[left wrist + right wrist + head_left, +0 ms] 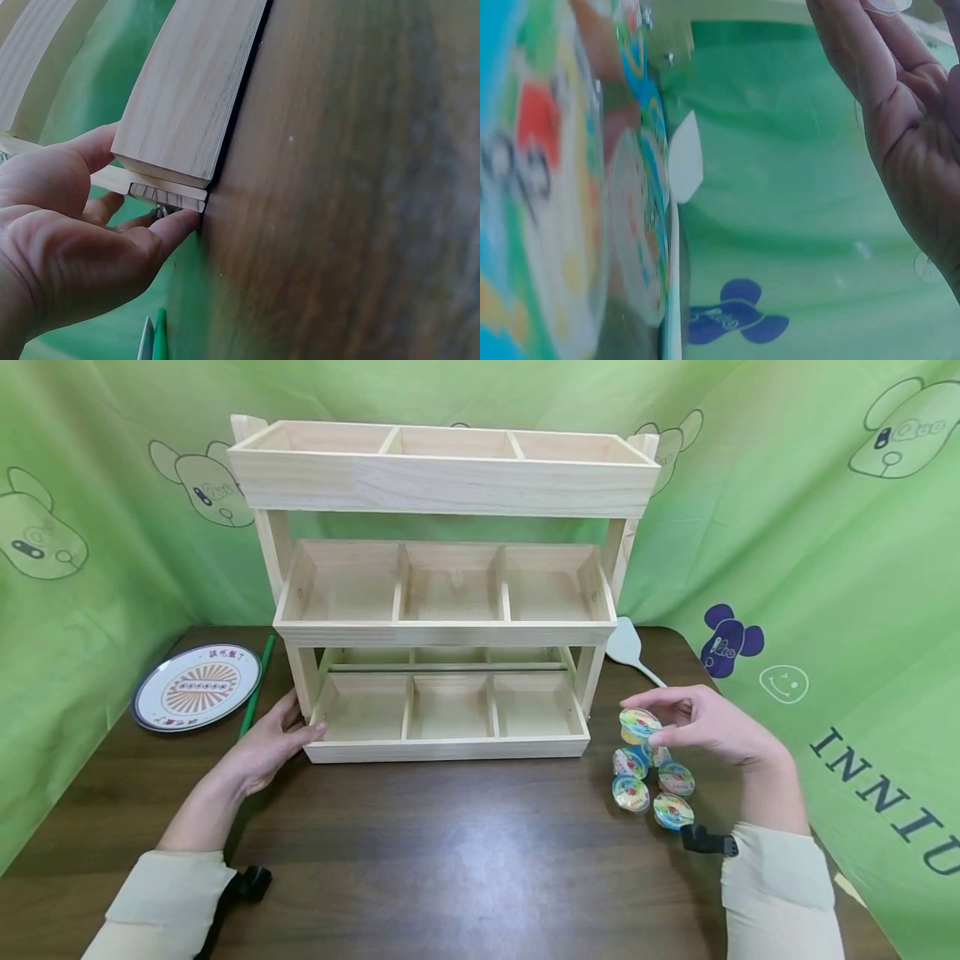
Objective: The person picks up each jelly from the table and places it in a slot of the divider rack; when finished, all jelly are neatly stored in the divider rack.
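Observation:
A three-tier wooden shelf (450, 633) stands at the middle of the table, each tier split into three compartments. At its lower left corner my left hand (272, 745) grips the end of the bottom tier, thumb on the front rim and fingers around the side post; the left wrist view shows this hand (82, 232) against the wooden end. My right hand (712, 722) pinches a small jelly cup (639, 722) with a printed lid, between thumb and fingers. Beneath it several more jelly cups (630, 794) sit in a cluster on the table, right of the shelf.
A white plate (153, 695) with a sunburst print lies left of the shelf, beside a green stick (258, 685). Behind the right hand, a pale spatula-like tool (624, 643) lies partly behind the shelf. Green printed cloth (787, 527) surrounds the brown table (450, 860).

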Available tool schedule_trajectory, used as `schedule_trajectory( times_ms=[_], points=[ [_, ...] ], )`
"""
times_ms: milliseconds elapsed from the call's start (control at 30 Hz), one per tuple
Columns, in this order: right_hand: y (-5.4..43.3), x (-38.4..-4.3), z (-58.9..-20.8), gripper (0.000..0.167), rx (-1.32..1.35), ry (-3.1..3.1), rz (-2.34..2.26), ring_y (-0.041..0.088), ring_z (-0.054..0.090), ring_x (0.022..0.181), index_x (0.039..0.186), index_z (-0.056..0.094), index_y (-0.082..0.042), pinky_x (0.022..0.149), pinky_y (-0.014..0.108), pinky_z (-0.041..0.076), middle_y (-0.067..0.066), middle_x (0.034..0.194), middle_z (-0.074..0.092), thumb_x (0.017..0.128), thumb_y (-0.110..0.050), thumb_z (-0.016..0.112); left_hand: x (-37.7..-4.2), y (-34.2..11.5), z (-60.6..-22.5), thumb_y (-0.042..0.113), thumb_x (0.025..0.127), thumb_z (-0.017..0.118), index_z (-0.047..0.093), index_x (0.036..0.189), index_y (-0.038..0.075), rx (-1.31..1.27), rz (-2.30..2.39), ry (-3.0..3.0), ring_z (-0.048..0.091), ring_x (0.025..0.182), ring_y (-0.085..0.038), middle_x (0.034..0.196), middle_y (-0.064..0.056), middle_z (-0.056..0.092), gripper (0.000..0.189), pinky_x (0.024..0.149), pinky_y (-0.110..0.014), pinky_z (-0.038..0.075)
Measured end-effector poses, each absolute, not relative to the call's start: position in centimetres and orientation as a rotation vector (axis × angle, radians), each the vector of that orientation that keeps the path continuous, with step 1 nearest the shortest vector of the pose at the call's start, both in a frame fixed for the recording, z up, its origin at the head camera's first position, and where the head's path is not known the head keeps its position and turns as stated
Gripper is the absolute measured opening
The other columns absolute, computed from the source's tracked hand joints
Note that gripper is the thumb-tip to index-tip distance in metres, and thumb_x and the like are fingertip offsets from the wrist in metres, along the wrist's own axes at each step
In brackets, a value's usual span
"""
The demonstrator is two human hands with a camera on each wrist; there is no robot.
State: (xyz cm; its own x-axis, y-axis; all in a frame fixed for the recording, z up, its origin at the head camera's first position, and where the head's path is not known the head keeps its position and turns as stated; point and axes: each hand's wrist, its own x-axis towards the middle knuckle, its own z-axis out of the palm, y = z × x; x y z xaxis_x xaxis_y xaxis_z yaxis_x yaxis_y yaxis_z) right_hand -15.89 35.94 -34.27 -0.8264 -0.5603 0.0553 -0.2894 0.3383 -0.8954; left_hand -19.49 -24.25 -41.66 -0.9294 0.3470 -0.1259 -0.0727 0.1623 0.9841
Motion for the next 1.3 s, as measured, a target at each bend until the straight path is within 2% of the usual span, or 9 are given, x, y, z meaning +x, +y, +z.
schedule_trajectory(
  times_ms=[133,267,367,500,600,733,867,1100,1300],
  points=[
    [34.9,-15.9,-33.9,0.045,-0.777,2.335,-1.492,0.011,0.066,0.095,0.130,0.064,0.003,0.075,0.026,0.055,0.008,0.117,0.072,0.086,0.010,0.071,-19.5,-24.2,-41.5,0.012,0.105,0.057,-0.015,0.161,0.012,0.239,1.817,2.116,0.006,0.150,-0.038,0.167,-0.020,-0.006,0.091,0.117,-0.055,0.016],
    [33.7,-16.0,-33.6,0.045,-0.776,2.323,-1.495,0.012,0.066,0.097,0.129,0.065,0.002,0.077,0.026,0.055,0.008,0.118,0.072,0.085,0.009,0.073,-19.5,-24.3,-41.5,0.013,0.105,0.057,-0.016,0.161,0.012,0.227,1.814,2.106,0.007,0.150,-0.038,0.166,-0.022,-0.006,0.092,0.118,-0.055,0.015],
    [32.7,-16.3,-33.4,0.046,-0.797,2.352,-1.465,0.010,0.063,0.086,0.129,0.066,0.001,0.070,0.024,0.053,0.005,0.115,0.073,0.084,0.007,0.075,-19.5,-24.4,-41.7,0.014,0.105,0.057,-0.015,0.161,0.012,0.233,1.811,2.110,0.008,0.150,-0.038,0.166,-0.022,-0.005,0.091,0.118,-0.055,0.015],
    [31.1,-16.8,-33.5,0.046,-0.807,2.305,-1.505,0.010,0.063,0.089,0.129,0.065,0.005,0.073,0.024,0.054,0.006,0.116,0.072,0.084,0.008,0.075,-19.5,-24.5,-41.8,0.012,0.105,0.056,-0.015,0.161,0.012,0.262,1.804,2.121,0.004,0.150,-0.038,0.166,-0.022,-0.006,0.090,0.118,-0.058,0.012],
    [29.5,-17.2,-33.7,0.047,-0.811,2.265,-1.539,0.014,0.066,0.100,0.129,0.063,0.008,0.079,0.027,0.056,0.008,0.122,0.070,0.084,0.008,0.076,-19.5,-24.5,-41.9,0.010,0.105,0.055,-0.015,0.161,0.011,0.280,1.800,2.125,0.000,0.150,-0.038,0.166,-0.021,-0.008,0.090,0.118,-0.059,0.010],
    [26.9,-17.9,-34.2,0.047,-0.818,2.330,-1.461,0.019,0.066,0.092,0.128,0.067,0.001,0.075,0.027,0.056,0.009,0.119,0.071,0.083,-0.001,0.081,-19.5,-24.5,-41.8,0.008,0.104,0.055,-0.015,0.161,0.011,0.283,1.801,2.123,0.000,0.151,-0.037,0.166,-0.021,-0.009,0.090,0.118,-0.058,0.011],
    [24.3,-18.8,-34.9,0.048,-0.783,2.337,-1.416,0.024,0.065,0.093,0.128,0.070,-0.006,0.078,0.028,0.054,0.008,0.119,0.071,0.082,-0.009,0.084,-19.5,-24.6,-41.8,0.007,0.104,0.054,-0.015,0.161,0.010,0.285,1.811,2.115,0.002,0.151,-0.037,0.166,-0.021,-0.008,0.089,0.118,-0.056,0.011],
    [21.1,-20.0,-35.9,0.048,-0.742,2.273,-1.473,0.022,0.064,0.104,0.127,0.070,-0.008,0.086,0.028,0.053,0.007,0.122,0.070,0.082,-0.010,0.085,-19.4,-24.6,-41.7,0.008,0.104,0.055,-0.014,0.161,0.009,0.286,1.825,2.103,0.003,0.151,-0.036,0.167,-0.021,-0.006,0.089,0.118,-0.055,0.011],
    [19.5,-20.6,-36.3,0.048,-0.720,2.228,-1.510,0.023,0.065,0.098,0.127,0.070,-0.006,0.081,0.030,0.055,0.009,0.122,0.070,0.082,-0.008,0.084,-19.6,-24.6,-41.7,0.007,0.104,0.055,-0.013,0.161,0.008,0.281,1.818,2.118,0.003,0.151,-0.033,0.167,-0.020,-0.006,0.088,0.119,-0.053,0.013]
  ],
)
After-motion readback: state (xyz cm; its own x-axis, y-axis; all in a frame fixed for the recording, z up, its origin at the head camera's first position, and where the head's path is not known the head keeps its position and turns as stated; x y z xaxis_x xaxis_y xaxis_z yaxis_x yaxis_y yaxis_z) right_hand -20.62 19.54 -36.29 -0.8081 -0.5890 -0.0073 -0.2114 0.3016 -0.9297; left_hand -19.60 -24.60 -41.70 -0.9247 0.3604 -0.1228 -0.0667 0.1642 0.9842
